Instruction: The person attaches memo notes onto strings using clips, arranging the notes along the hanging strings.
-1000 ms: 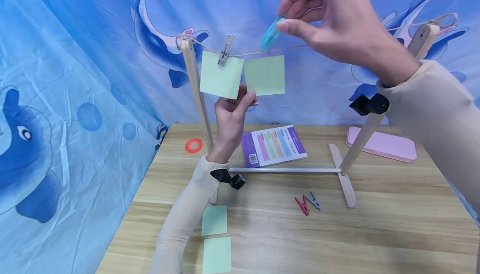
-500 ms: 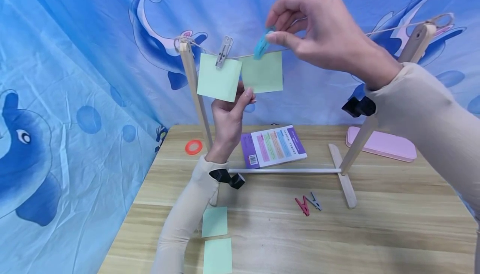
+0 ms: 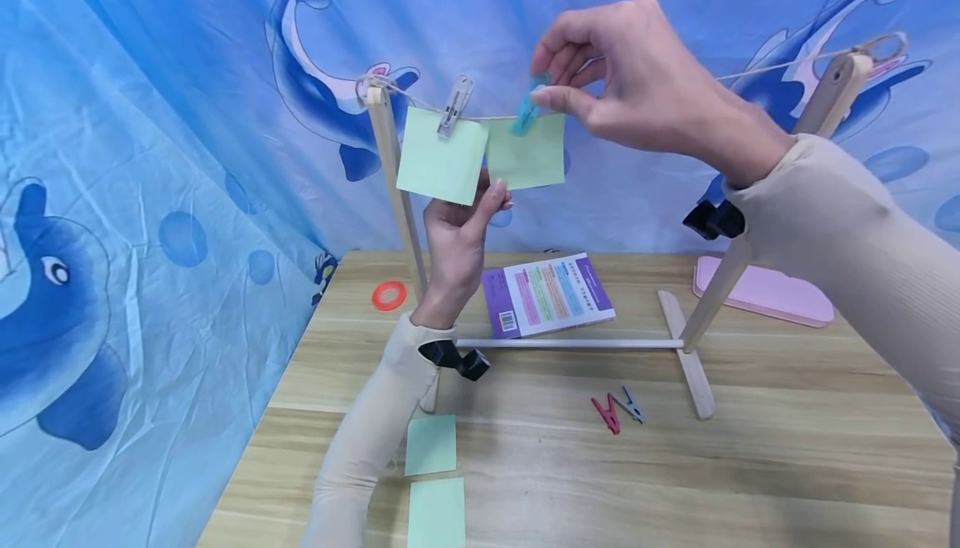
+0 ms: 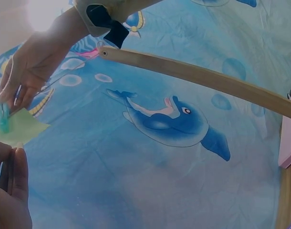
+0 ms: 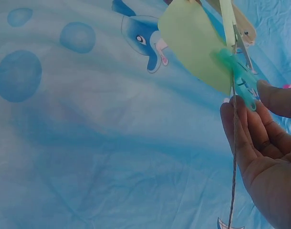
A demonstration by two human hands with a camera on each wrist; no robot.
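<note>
In the head view a green paper square [image 3: 529, 160] stands against the string [image 3: 780, 66], its lower left corner pinched by my left hand [image 3: 456, 243]. My right hand [image 3: 637, 72] pinches a teal clothespin [image 3: 527, 113] between thumb and fingers, over the paper's top edge. In the right wrist view the clothespin [image 5: 238, 76] straddles the string and the paper's edge [image 5: 195, 45]. To the left, another green square [image 3: 440, 160] hangs from the string under a clear grey clothespin [image 3: 454, 106].
Wooden posts [image 3: 397, 173] [image 3: 828, 102] carry the string, joined low by a white rod [image 3: 570, 344]. On the table lie two more green squares [image 3: 431, 445] [image 3: 437, 513], pink and grey-blue clothespins [image 3: 606, 413] [image 3: 630, 404], a purple book [image 3: 555, 294], red tape [image 3: 389, 294] and a pink case [image 3: 772, 291].
My right hand has come down and slightly left, bringing the teal clothespin from above the string onto the paper's top edge. My left hand still pinches the paper's corner, almost unmoved.
</note>
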